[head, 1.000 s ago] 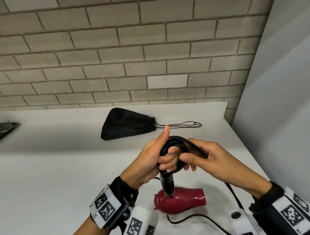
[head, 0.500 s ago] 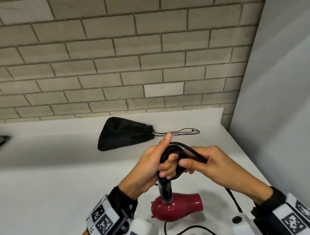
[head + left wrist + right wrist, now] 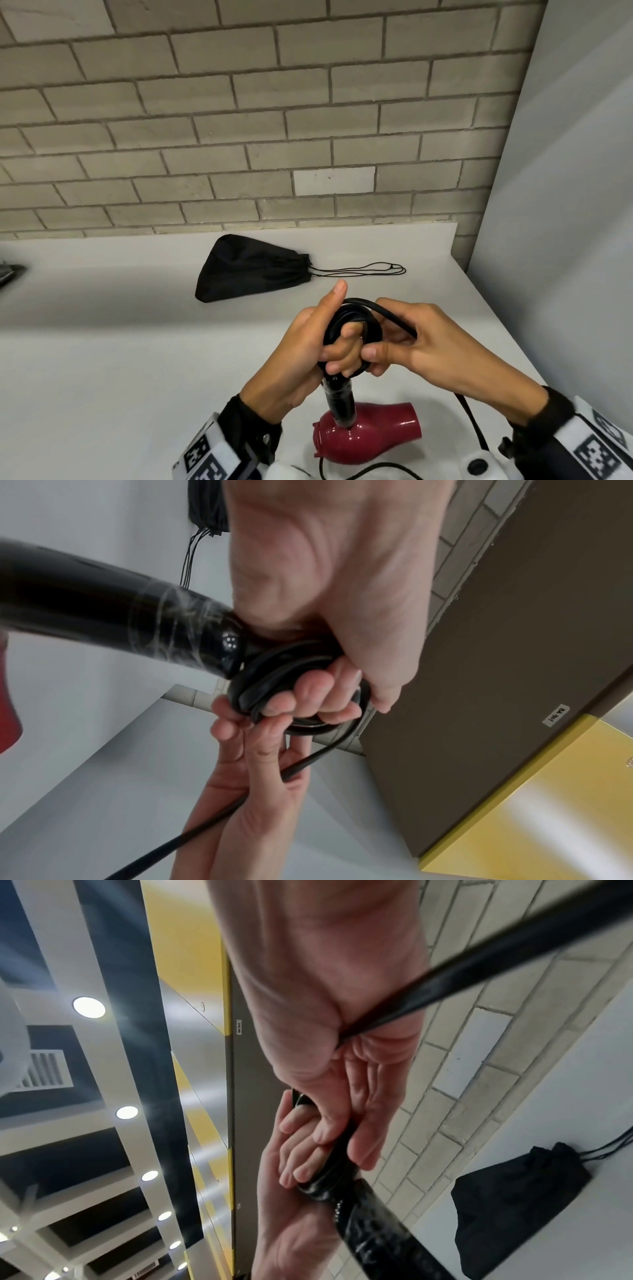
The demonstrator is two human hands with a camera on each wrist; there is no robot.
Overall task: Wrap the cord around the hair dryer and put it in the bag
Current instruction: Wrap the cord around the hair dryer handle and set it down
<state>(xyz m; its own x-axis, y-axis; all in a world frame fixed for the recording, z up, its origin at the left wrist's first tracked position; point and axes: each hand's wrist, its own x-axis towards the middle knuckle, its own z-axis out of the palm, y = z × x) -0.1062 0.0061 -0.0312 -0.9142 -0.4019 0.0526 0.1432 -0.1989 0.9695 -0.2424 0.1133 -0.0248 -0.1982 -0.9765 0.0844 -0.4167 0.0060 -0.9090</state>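
Observation:
The hair dryer's red body [image 3: 368, 433] hangs just above the white table [image 3: 137, 359], black handle [image 3: 339, 397] pointing up. At the handle's top, the black cord [image 3: 352, 318] is wound into a small coil. My left hand [image 3: 337, 346] grips this coil, fingers through its middle and thumb raised. My right hand [image 3: 387, 346] pinches the coil's right side and holds the cord's free run, which trails down past my wrist. The left wrist view shows the coil [image 3: 274, 680] round my left fingers [image 3: 318, 696]. The right wrist view shows the cord [image 3: 479, 961] crossing my palm. The black drawstring bag [image 3: 246, 269] lies beyond, cinched.
The bag's drawstrings [image 3: 370, 269] stretch to the right on the table. A brick wall [image 3: 274, 120] runs behind the table and a grey panel [image 3: 565, 240] stands at its right edge. A dark object [image 3: 8, 274] shows at the far left edge.
Both hands stay together on the coil in nearly the same pose. The head view has tilted up, so hands and dryer sit lower in frame.

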